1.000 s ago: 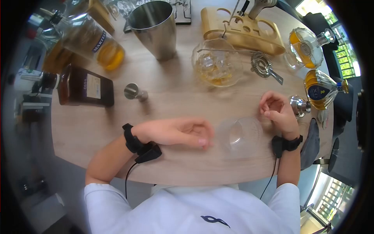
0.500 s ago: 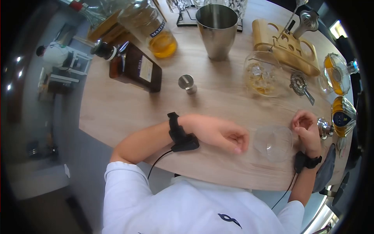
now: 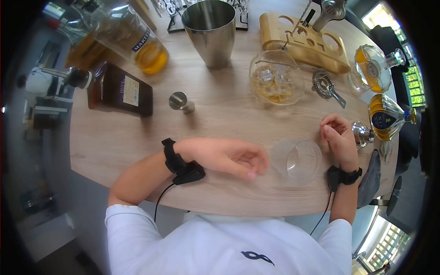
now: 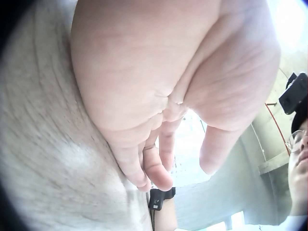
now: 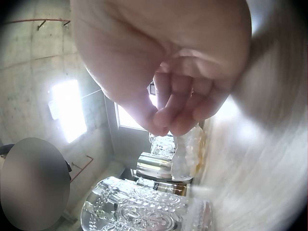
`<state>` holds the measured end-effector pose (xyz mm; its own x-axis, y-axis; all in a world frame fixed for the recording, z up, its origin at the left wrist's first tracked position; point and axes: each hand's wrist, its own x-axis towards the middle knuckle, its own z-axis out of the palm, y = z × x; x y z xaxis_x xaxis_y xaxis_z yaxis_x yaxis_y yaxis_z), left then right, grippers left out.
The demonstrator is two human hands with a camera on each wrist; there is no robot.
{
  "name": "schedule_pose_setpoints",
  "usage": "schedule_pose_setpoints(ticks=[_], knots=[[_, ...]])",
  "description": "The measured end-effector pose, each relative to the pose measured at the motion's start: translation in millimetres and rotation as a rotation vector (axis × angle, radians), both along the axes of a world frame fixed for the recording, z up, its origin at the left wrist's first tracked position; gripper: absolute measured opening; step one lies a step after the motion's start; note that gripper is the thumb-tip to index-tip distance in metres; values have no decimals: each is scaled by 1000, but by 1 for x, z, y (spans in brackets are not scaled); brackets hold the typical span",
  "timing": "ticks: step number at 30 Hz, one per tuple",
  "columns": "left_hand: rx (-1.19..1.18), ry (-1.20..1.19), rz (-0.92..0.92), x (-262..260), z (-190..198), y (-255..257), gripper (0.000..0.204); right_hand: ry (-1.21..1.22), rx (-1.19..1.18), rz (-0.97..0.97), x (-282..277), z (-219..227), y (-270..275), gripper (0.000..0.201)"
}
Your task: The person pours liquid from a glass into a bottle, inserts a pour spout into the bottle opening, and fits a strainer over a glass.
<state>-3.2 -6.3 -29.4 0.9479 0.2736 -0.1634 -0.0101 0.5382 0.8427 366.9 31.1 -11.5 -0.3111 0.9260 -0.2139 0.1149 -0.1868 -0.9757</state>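
My left hand (image 3: pixel 224 158) rests on its side on the wooden table, fingers loosely bent and holding nothing. To its right stands a clear patterned glass (image 3: pixel 298 161), apart from the fingertips. Beyond the glass, my right hand (image 3: pixel 338 137) rests on the table with loosely curled fingers and nothing in them. The left wrist view shows the palm of the left hand (image 4: pixel 168 96) with its thumb apart from the fingers. In the right wrist view the thumb and fingertips of the right hand (image 5: pixel 168 86) come together, with the patterned glass (image 5: pixel 144 209) below.
Farther back are a mixing glass (image 3: pixel 275 78) with ice and amber liquid, a strainer (image 3: pixel 324 85), a metal shaker cup (image 3: pixel 210 39) and a jigger (image 3: pixel 182 102). A dark bottle (image 3: pixel 120 89) stands left; a wooden tool stand (image 3: pixel 302 39) and liquor bottles (image 3: pixel 384 120) are right.
The head view swung left and then partly back, shifting the whole scene. Both hands stay in place beside the patterned glass, holding nothing.
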Motion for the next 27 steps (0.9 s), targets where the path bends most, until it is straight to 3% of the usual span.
schedule_pose_setpoints(ticks=[11, 27], knots=[[50, -24, -4, 0, -2, 0, 46, -115, 11, 80, 2, 2, 0, 14], [-39, -25, 3, -1, -5, 1, 43, 18, 9, 54, 4, -5, 1, 14]])
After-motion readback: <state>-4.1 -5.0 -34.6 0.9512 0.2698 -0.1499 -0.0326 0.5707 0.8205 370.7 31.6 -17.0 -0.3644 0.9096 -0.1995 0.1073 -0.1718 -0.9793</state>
